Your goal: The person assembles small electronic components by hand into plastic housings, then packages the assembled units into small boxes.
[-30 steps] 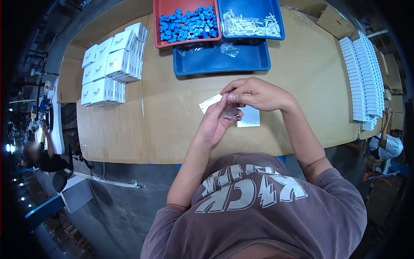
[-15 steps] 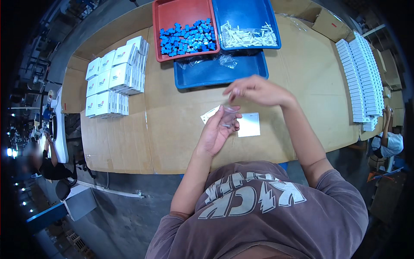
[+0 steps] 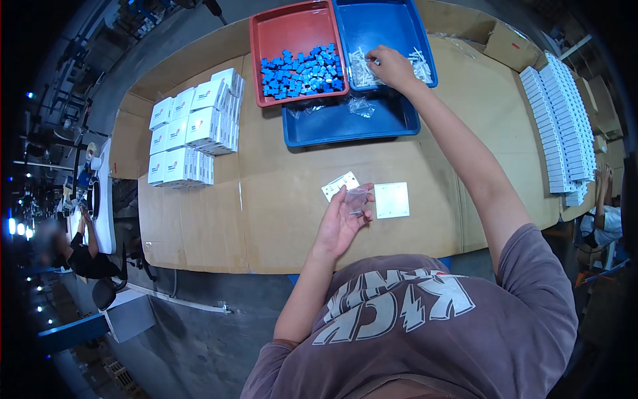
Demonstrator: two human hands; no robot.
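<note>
From my remote seat I see the right hand away from the clear bag and over the white pieces in the upper blue tray, top centre-right of the frame. A second ago both hands are together at the bag; now the left hand alone has it, near the middle of the frame, so I judge the work is split between holding and reaching.

The left grip is nearly closed, thumb and fingers lightly on the bag. The right grip is bent, fingertips down among the pieces; I cannot tell how wide it is or whether it has hold of one.

Against that earlier frame, the white square, right of the bag, is uncovered. The white card lies just beyond the left hand on the table. The red tray, the lower blue tray and the left boxes all sit lower in the frame, so I take it the camera is tilted differently
</note>
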